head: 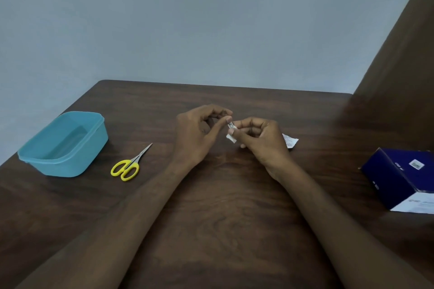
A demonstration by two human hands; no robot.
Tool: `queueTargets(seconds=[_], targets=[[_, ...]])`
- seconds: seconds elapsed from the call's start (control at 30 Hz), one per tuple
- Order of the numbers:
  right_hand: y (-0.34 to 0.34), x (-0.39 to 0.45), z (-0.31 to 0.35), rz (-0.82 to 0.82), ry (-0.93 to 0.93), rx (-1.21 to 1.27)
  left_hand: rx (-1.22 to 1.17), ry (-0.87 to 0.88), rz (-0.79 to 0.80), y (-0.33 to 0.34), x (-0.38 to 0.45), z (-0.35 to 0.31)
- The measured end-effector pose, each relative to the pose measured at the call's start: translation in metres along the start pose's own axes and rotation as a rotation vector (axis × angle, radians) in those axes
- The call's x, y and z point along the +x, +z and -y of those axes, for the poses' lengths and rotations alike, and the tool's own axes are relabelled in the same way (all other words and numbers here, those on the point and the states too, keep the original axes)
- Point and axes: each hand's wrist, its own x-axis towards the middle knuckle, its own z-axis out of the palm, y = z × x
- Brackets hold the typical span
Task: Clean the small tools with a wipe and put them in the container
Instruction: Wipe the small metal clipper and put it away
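Over the middle of the dark wooden table (211, 218), my left hand (199, 134) and my right hand (260, 138) meet. Between their fingertips is a small metal tool (230, 125), mostly hidden. My left hand pinches its upper end. My right hand holds a small white wipe (231, 138) folded around the tool's lower part. Yellow-handled scissors (128, 166) lie shut on the table, left of my hands. An empty teal plastic container (63, 145) stands at the far left.
A torn white wipe wrapper (290, 141) lies just behind my right hand. A dark blue box (404, 178) sits near the right edge. A brown wall panel (399, 54) rises at the back right.
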Motion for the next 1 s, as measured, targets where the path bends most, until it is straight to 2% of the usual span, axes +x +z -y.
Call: queueTargets(seconds=[0.1, 0.27, 0.43, 0.63, 0.8, 1.0], targets=[[-0.0001, 0.0002, -0.0006, -0.041, 0.019, 0.021, 0.002, 0.028, 0.036, 0.0002, -0.0011, -0.003], [-0.0011, -0.0015, 0.0011, 0.052, 0.011, 0.011, -0.023, -0.035, -0.014, 0.0, 0.0001, -0.0002], [0.002, 0.0005, 0.0008, -0.036, 0.029, 0.016, -0.012, 0.001, 0.026, 0.0012, -0.0012, -0.0025], [-0.0001, -0.0019, 0.0025, 0.034, 0.01, -0.001, -0.016, -0.016, -0.018, 0.0014, 0.0003, -0.0002], [0.0011, -0.001, 0.001, -0.028, 0.023, 0.005, -0.011, 0.011, 0.034, 0.0006, -0.0023, -0.0045], [-0.0004, -0.0001, 0.0015, -0.005, 0.017, 0.012, -0.011, -0.023, -0.03, 0.0013, 0.0, 0.0002]])
